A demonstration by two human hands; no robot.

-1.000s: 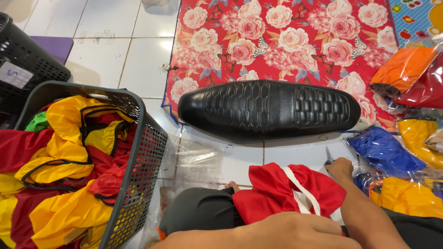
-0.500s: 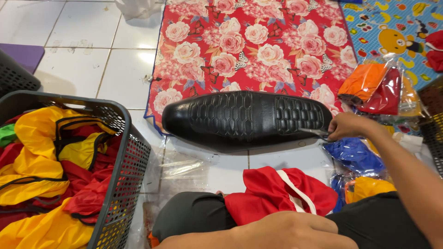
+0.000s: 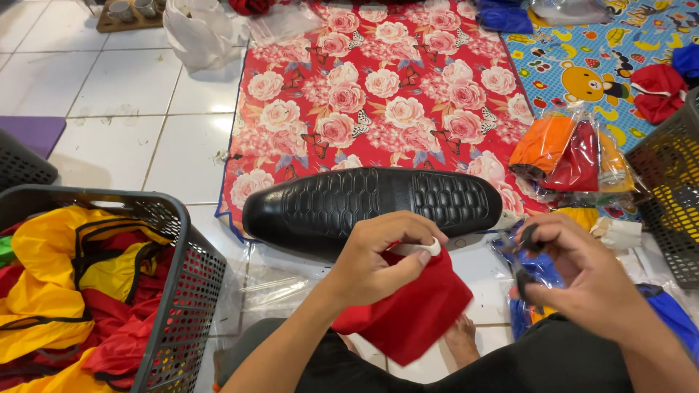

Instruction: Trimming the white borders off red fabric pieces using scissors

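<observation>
White tiled floor (image 3: 109, 102) bears floral mat (image 3: 386, 94), seemingly cloth.

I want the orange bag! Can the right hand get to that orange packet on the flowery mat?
Probably yes. The right hand is just below the orange packet, with nothing standing between them. But its fingers already hold a dark tool, likely scissors, so picking it up could be awkward.

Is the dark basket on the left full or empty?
Full. The dark basket is heaped to its rim with yellow and red fabric, which rises above the mesh wall.
</observation>
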